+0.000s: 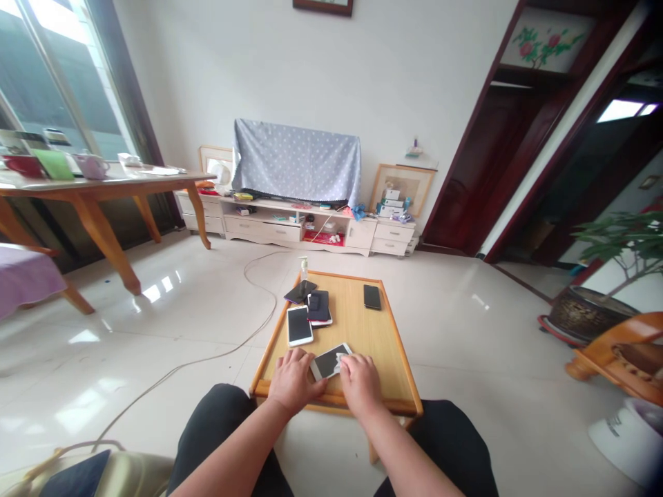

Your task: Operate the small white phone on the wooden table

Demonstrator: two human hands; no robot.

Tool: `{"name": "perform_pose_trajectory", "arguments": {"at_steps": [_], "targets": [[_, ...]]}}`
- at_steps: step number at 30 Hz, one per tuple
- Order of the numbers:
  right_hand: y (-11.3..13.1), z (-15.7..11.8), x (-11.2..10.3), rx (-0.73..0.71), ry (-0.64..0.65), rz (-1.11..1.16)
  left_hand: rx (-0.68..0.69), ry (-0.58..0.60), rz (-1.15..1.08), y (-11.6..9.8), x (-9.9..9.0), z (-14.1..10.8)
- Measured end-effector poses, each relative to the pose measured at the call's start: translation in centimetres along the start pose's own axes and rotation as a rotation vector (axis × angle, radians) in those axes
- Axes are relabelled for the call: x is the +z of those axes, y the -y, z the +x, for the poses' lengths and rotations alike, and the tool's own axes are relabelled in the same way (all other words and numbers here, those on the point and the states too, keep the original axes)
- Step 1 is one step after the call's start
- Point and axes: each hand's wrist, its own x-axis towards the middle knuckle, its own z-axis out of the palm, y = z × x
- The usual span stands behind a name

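Note:
A white-framed smartphone (326, 361) with a dark screen lies tilted near the front edge of the small wooden table (357, 328). My left hand (293, 378) grips its left end, thumb at the near edge and fingers at the far side. Pinched in my right hand (361, 382) is a small white tissue (339, 359), pressed against the right part of the screen. Just beyond my left hand rests another white phone (300, 325), screen up. Behind it, dark phones (319, 305) lie in an overlapping pile. My right fingertips are partly hidden.
A black phone (371, 297) lies alone at the table's far right. A clear pump bottle (304, 268) stands at the far left corner. A cable (248, 331) runs across the floor at left. The low TV cabinet (259, 229) lines the wall, and a potted plant (585, 310) stands right.

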Motion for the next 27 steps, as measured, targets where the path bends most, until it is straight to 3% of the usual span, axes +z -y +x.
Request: {"name": "perform_pose_trajectory", "arguments": {"at_steps": [5, 13, 17, 20, 23, 27], "targets": [[3.1, -2.5, 0.0, -0.129, 0.098, -0.062, 0.013, -0.008, 0.005, 0.3, 0.1, -0.1], [0.9, -0.7, -0.7, 0.031, 0.101, -0.270, 0.062, -0.071, 0.005, 0.9, 0.6, -0.2], [2.7, -2.1, 0.2, 0.025, 0.157, -0.222, 0.080, -0.089, -0.021, 1.4, 1.1, -0.3], [4.5, -3.1, 0.6, -0.058, 0.241, -0.122, 0.081, -0.092, -0.037, 1.7, 1.3, -0.3], [4.6, -2.5, 0.2, -0.098, 0.288, -0.096, 0.083, -0.096, -0.049, 2.0, 1.4, -0.3], [3.3, -0.2, -0.5, 0.105, 0.260, -0.200, 0.096, -0.135, -0.068, 2.0, 1.6, -0.3]]}}
